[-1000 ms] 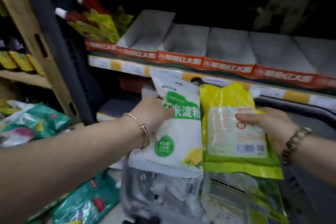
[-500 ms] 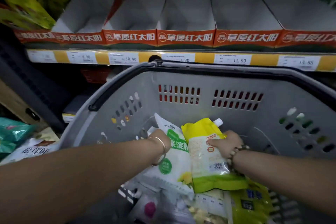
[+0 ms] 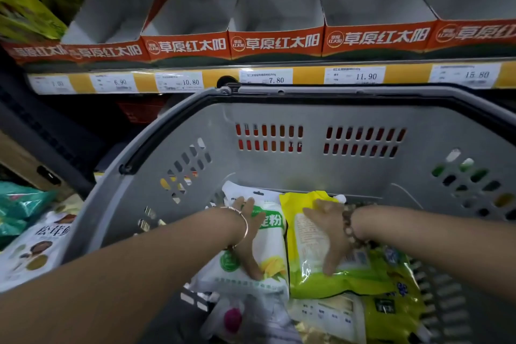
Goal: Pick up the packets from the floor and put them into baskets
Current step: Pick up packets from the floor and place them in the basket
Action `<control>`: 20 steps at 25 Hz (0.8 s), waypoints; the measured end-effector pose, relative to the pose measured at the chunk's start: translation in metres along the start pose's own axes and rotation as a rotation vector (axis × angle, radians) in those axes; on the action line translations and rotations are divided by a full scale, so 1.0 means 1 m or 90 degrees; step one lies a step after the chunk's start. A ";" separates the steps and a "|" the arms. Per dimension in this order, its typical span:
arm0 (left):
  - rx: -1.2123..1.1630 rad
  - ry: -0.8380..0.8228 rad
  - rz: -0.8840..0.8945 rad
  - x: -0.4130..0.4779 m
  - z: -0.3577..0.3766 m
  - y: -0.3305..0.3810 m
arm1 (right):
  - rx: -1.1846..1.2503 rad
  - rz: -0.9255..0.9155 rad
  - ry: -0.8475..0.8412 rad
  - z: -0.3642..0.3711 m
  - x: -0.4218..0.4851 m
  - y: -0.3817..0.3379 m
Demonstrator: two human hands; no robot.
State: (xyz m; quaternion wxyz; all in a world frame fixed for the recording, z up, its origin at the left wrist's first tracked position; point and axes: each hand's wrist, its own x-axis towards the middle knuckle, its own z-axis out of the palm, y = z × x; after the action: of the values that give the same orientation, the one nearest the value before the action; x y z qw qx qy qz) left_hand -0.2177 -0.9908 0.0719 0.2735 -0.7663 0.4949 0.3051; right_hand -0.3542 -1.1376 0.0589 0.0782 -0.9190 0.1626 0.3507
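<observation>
Inside the grey basket, the left hand lies with fingers spread flat on the white packet. The right hand lies likewise on the yellow-green packet. Placing looks nearly finished. Next, both hands must lift clear and reach the floor packets.

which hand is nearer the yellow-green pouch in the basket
Right. The right hand rests on the yellow-green pouch; the left hand rests on the white starch packet beside it.
</observation>
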 end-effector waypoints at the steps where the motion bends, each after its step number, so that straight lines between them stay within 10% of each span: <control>1: 0.014 -0.021 -0.013 0.002 0.009 0.002 | -0.005 0.003 -0.025 0.012 0.001 -0.003; 12: 0.216 0.056 -0.138 0.038 0.037 0.022 | 0.066 0.034 0.067 0.041 0.023 -0.023; 20: 0.089 0.025 0.026 -0.004 -0.018 -0.008 | -0.045 0.040 0.025 0.006 0.020 -0.030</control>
State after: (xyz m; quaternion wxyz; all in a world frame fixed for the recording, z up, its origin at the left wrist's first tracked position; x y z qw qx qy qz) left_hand -0.2086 -0.9985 0.0878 0.3105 -0.7409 0.5357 0.2602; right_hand -0.3332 -1.1134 0.0421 0.0316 -0.9223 0.1803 0.3404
